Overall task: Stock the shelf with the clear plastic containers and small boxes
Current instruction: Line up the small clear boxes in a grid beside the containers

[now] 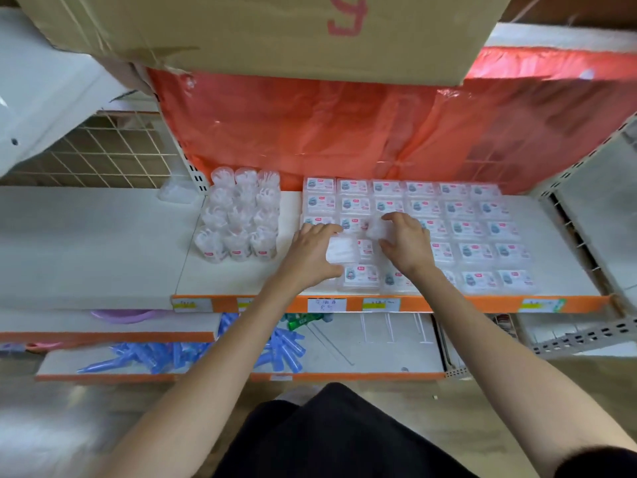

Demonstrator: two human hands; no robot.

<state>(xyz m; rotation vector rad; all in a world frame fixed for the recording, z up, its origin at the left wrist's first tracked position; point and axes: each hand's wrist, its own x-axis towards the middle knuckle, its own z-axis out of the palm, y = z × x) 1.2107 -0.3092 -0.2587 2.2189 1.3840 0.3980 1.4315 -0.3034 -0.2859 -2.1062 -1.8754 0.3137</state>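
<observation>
**Grips.** The left grip [312, 250] was clamped round a small box [342, 251], thumb on its near edge and fingers over its far edge. The right grip [408, 241] pinched a clear piece [374, 230] at its fingertips. Blur prevented telling whether this was a box or a lid.

**Stock position.** Both held items sat just above the stocked rows of small boxes [465, 229]. The rows lay labels up and edge to edge, running from beneath both grips out to the right of the right grip. The clear plastic containers [238, 219] stood upright in a tight block just left of the left grip. A bare strip of shelf [241, 281] separated them from the rows.

**Handling, as judged.** The boxes appeared light, thin-walled, stiff and slick. Hard squeezing could crack one or pop it open. Hold is best taken across opposite side edges, not on the lid face. Neighbouring boxes would slide easily if nudged while one is set down.

**Surface and room.** The shelf was white, flat and smooth. Its orange front lip carried price labels [326, 304] on the near side of the grips. Beyond the grips hung a red plastic sheet [344, 132]. Above them a cardboard carton [275, 29] overhung, limiting headroom. A lower shelf [362, 360] beneath held loose blue tubes [172, 357].
</observation>
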